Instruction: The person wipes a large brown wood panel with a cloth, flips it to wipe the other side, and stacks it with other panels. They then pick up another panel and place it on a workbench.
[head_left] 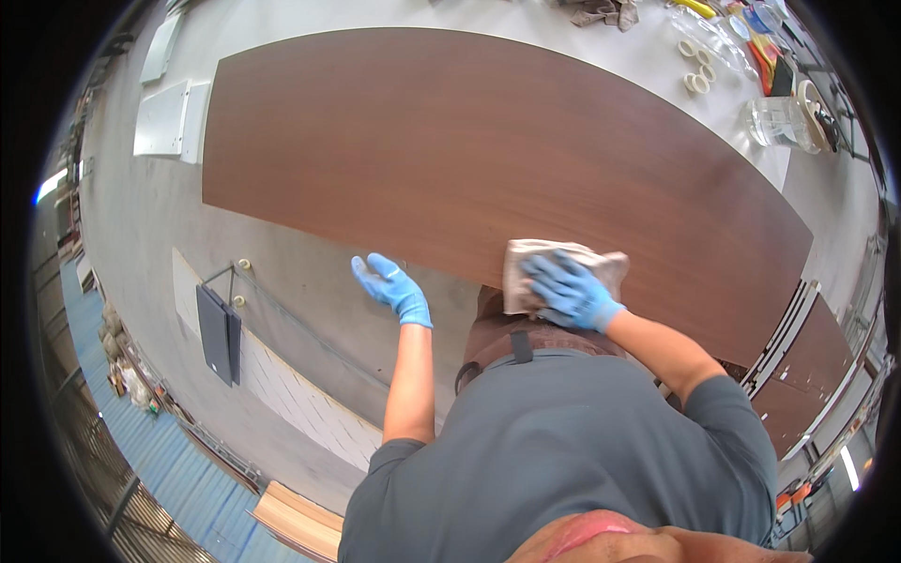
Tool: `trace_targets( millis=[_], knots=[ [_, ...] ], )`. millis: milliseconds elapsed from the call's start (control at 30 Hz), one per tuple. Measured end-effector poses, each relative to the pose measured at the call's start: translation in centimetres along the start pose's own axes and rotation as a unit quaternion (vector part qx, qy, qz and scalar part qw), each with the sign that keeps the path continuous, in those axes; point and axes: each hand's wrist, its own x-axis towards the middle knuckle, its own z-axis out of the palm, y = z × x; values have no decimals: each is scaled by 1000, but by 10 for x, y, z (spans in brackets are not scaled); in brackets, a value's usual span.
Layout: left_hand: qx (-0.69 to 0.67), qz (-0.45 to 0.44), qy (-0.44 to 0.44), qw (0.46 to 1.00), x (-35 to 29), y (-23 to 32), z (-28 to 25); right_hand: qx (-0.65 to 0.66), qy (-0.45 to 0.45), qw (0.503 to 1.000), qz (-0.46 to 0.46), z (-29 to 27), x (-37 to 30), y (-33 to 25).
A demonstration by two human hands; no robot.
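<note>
A long, dark brown wood-grain panel (450,141) lies flat in front of me. My right hand (570,293), in a blue glove, presses a pale, crumpled cloth (519,267) down at the panel's near edge. Its fingers are laid over the cloth, which spreads out beyond them on both sides. My left hand (392,286), gloved in blue too, is raised just off the near edge, left of the cloth. Its fingers are apart from the thumb and nothing is in it.
White metal pieces (169,122) lie past the panel's left end. At the far right are tape rolls (696,83), a clear plastic jar (784,124) and other clutter. Stacked panels (807,361) stand close on my right. Dark boards (218,333) lean at a wheeled rack on the left.
</note>
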Motion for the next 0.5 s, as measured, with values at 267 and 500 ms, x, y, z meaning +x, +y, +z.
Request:
trace_targets(
  millis=[267, 500],
  knots=[
    [-244, -272, -130, 922, -1, -34, 30, -122, 39, 982, 138, -55, -236, -3],
    [-368, -362, -212, 830, 16, -51, 18, -99, 3, 992, 74, -23, -113, -6]
  ],
)
